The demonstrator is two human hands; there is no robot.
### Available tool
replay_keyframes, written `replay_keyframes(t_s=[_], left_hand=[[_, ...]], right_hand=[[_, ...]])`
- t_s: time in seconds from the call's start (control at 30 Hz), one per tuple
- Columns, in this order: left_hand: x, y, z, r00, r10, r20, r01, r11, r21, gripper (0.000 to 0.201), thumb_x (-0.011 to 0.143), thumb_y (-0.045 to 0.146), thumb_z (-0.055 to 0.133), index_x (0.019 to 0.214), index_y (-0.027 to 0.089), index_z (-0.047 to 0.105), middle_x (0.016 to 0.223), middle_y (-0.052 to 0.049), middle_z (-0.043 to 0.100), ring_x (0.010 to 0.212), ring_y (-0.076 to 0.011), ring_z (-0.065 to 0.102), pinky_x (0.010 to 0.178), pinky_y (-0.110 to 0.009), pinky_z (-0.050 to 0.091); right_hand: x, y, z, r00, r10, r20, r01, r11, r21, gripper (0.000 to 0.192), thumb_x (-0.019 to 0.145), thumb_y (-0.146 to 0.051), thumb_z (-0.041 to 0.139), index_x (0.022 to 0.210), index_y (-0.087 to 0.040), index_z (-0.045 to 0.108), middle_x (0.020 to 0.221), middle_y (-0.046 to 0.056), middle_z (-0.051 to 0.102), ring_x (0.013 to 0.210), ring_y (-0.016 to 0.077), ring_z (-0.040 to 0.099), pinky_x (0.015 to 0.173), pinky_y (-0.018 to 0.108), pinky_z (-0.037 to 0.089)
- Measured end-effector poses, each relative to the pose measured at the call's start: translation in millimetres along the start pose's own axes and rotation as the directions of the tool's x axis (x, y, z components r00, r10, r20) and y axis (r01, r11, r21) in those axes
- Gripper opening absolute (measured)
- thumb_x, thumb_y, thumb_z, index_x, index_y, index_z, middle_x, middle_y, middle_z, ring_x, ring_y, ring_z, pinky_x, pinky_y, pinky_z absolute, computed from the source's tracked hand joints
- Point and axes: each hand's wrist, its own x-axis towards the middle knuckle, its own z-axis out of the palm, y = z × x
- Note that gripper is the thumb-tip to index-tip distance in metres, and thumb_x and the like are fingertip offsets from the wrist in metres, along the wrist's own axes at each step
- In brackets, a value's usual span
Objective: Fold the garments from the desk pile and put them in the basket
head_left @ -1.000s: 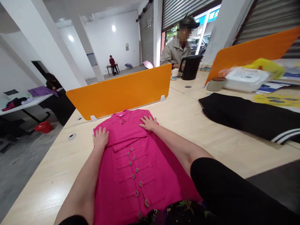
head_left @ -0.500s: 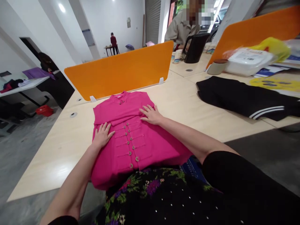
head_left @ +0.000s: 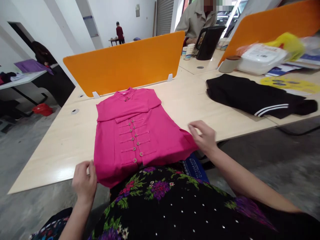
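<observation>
left hand (head_left: pixel 84 181): at the near left hem corner of the shirt (head_left: pixel 135 133), just off the table (head_left: pixel 62 146) edge. Fingers curled, thumb against the cloth; the grip looks pinched on the hem edge, though the contact itself is partly hidden by the hand.

shirt from left grip: lies to the right and away from it. Pink, buttoned front up, flat on the table, hem hanging a little over the near edge.

shirt long axis: runs from hem, near the body, to collar (head_left: pixel 126 96) far off by the orange divider (head_left: pixel 125 66). Both sleeves are folded across the chest, so the outline is a plain rectangle.

buttons (head_left: pixel 135 140): one column down the middle, parallel to the long axis, about midway between the two grips.

right hand (head_left: pixel 203 136): at the near right hem corner, fingers half curled and spread, grip released. It looks just clear of the cloth, touching or a hair apart; I cannot tell which.

shirt from right grip: lies to the left and away from it.

nearer hand: both sit at the hem end, one per corner; the left is on the cloth, the right beside it. Collar end is well apart from both.

black garment (head_left: pixel 252 96): well to the right of the right grip, farther along the table, with white stripes.
</observation>
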Motion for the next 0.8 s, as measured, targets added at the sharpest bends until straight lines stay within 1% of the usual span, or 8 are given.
replay_keyframes(t_s=[0.07, 0.13, 0.27, 0.37, 0.47, 0.57, 0.63, 0.8], left_hand=[[-32, 6, -14.2, 0.995, 0.065, -0.077, -0.062, 0.997, 0.036, 0.010, 0.087, 0.028, 0.055, 0.084, 0.019, 0.056, 0.074, -0.004, 0.060, 0.071, -0.0171, 0.056, 0.067, -0.029, 0.044], [-50, 25, -14.7, 0.965, 0.258, -0.037, -0.258, 0.966, 0.006, 0.009, 0.082, 0.025, 0.063, 0.082, 0.020, 0.055, 0.074, -0.002, 0.061, 0.067, -0.0148, 0.055, 0.065, -0.027, 0.042], [-39, 73, 11.0, 0.849, 0.521, 0.085, -0.521, 0.853, -0.027, 0.016, 0.084, 0.035, 0.061, 0.078, 0.022, 0.055, 0.070, -0.001, 0.060, 0.065, -0.0148, 0.054, 0.064, -0.030, 0.039], [-20, 98, 25.7, 0.852, 0.485, 0.199, -0.512, 0.851, 0.116, 0.032, 0.087, 0.049, 0.051, 0.071, 0.022, 0.054, 0.065, -0.003, 0.053, 0.063, -0.0180, 0.050, 0.060, -0.033, 0.034], [-17, 105, 29.6, 0.866, 0.440, 0.237, -0.480, 0.864, 0.150, 0.030, 0.090, 0.043, 0.046, 0.072, 0.021, 0.054, 0.067, -0.006, 0.052, 0.065, -0.0195, 0.048, 0.060, -0.034, 0.034], [-25, 102, 30.9, 0.880, 0.408, 0.245, -0.440, 0.893, 0.091, 0.020, 0.091, 0.028, 0.042, 0.081, 0.019, 0.057, 0.072, -0.007, 0.055, 0.067, -0.0196, 0.049, 0.062, -0.034, 0.036], [-29, 100, 31.3, 0.891, 0.379, 0.250, -0.405, 0.912, 0.064, 0.018, 0.090, 0.023, 0.041, 0.086, 0.019, 0.058, 0.073, -0.007, 0.056, 0.068, -0.0194, 0.050, 0.064, -0.033, 0.038], [-25, 100, 27.0, 0.926, 0.301, 0.229, -0.275, 0.951, -0.139, 0.017, 0.089, 0.021, 0.042, 0.093, 0.020, 0.058, 0.079, -0.006, 0.060, 0.075, -0.0176, 0.057, 0.068, -0.030, 0.044]], right_hand=[[-33, 1, -30, 0.983, 0.074, -0.167, -0.075, 0.997, -0.004, 0.021, 0.091, -0.033, 0.052, 0.078, -0.021, 0.062, 0.072, 0.003, 0.060, 0.069, 0.0176, 0.058, 0.068, 0.031, 0.047], [-58, -4, -45, 0.976, 0.106, -0.191, -0.107, 0.994, 0.003, 0.018, 0.088, -0.029, 0.057, 0.072, -0.021, 0.059, 0.066, 0.000, 0.057, 0.061, 0.0155, 0.054, 0.062, 0.029, 0.044], [-70, -35, -29, 0.995, -0.069, 0.076, 0.060, 0.991, 0.119, 0.010, 0.089, -0.025, 0.056, 0.083, -0.022, 0.064, 0.075, 0.002, 0.064, 0.069, 0.0167, 0.059, 0.065, 0.029, 0.048], [-56, -62, 2, 0.903, -0.319, 0.287, 0.292, 0.947, 0.132, 0.020, 0.091, -0.027, 0.052, 0.105, -0.022, 0.066, 0.103, 0.009, 0.068, 0.100, 0.0226, 0.061, 0.086, 0.037, 0.048], [-41, -80, 33, 0.730, -0.471, 0.496, 0.478, 0.870, 0.123, 0.035, 0.092, -0.032, 0.051, 0.125, -0.023, 0.059, 0.133, 0.010, 0.055, 0.130, 0.0277, 0.041, 0.105, 0.049, 0.033], [-39, -84, 54, 0.575, -0.507, 0.642, 0.527, 0.830, 0.183, 0.045, 0.093, -0.036, 0.050, 0.137, -0.025, 0.048, 0.144, 0.010, 0.045, 0.136, 0.0260, 0.032, 0.111, 0.054, 0.022], [-43, -82, 62, 0.548, -0.500, 0.671, 0.522, 0.831, 0.193, 0.049, 0.093, -0.035, 0.049, 0.140, -0.026, 0.043, 0.146, 0.010, 0.043, 0.137, 0.0247, 0.032, 0.112, 0.054, 0.019], [-48, -77, 64, 0.564, -0.501, 0.656, 0.525, 0.831, 0.182, 0.051, 0.092, -0.028, 0.050, 0.142, -0.026, 0.040, 0.147, 0.008, 0.040, 0.137, 0.0255, 0.030, 0.112, 0.053, 0.020]])
